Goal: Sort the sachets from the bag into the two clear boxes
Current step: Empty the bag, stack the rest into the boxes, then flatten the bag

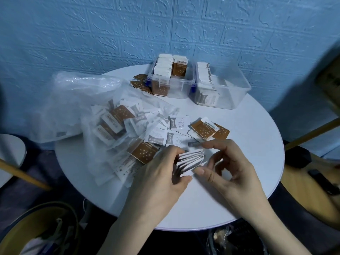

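At the left of the round white table (239, 190) lies the clear plastic bag (95, 111), slumped on its side with its mouth toward the centre, so the mixed sachets (117, 122) spill within reach. Beyond its mouth, loose white sugar sachets (179, 122) and brown sachets (204, 129) lie flat on the table, apparently spread for sorting by type. The left hand (161, 173) holds a stack of white sachets (189, 161) on edge, fingers curled round its left side and thumb at its lower corner; collecting like sachets into one stack probably allows a single transfer. The right hand (231, 168) is partly open, fingers arched over the stack, thumb tip touching its lower right corner; whether the forefinger pinches a sachet cannot be determined. At the rear stand two clear boxes, touching: the left box (184, 85) holds upright brown-and-white sachets, the right box (237, 89) white ones.
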The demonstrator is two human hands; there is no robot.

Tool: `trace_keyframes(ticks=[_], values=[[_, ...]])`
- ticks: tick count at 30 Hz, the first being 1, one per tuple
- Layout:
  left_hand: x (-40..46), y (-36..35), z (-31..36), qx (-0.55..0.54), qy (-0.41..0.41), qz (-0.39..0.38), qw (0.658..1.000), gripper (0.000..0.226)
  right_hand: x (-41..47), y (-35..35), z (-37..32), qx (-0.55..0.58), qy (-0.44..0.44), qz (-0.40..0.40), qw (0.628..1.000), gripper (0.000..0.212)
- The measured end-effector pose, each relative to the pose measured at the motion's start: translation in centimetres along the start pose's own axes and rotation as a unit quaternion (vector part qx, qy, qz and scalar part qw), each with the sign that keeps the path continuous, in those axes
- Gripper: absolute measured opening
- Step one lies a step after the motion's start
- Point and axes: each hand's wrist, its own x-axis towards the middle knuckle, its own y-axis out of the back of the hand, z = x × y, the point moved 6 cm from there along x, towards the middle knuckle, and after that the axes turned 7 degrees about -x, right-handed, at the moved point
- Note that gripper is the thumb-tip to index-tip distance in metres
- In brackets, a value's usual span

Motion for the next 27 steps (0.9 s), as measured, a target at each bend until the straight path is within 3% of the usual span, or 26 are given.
trace_keyframes(ticks=[3,9,12,16,21,24,27], values=[[0.0,-0.1,-0.2,0.003,-0.007,0.004,1.000,0.036,-0.8,0.5,-1.2,-0.102,0.090,0.052,0.989,0.030],[0.0,0.0,-0.4,-0.025,-0.002,0.008,1.000,0.037,-1.2,0.4,-0.1,-0.178,0.086,0.050,0.979,0.007],[0.0,0.2,-0.2,-0.036,-0.009,0.009,0.999,0.049,-1.3,1.0,0.5,-0.185,0.056,0.070,0.979,0.009],[0.2,0.1,-0.4,-0.038,-0.012,0.020,0.999,0.048,-1.3,2.1,1.9,-0.248,0.013,0.084,0.965,0.025],[0.2,-0.1,-0.7,-0.062,-0.016,0.024,0.998,0.042,-1.1,1.4,2.1,-0.321,0.032,0.038,0.946,0.022],[0.4,-0.1,-1.3,-0.093,-0.010,0.025,0.995,0.051,-1.0,0.0,1.1,-0.360,0.066,0.012,0.930,0.027],[0.5,-0.4,-1.9,-0.133,-0.008,0.020,0.991,0.055,-0.6,-0.2,1.0,-0.387,0.031,-0.012,0.921,0.044]])
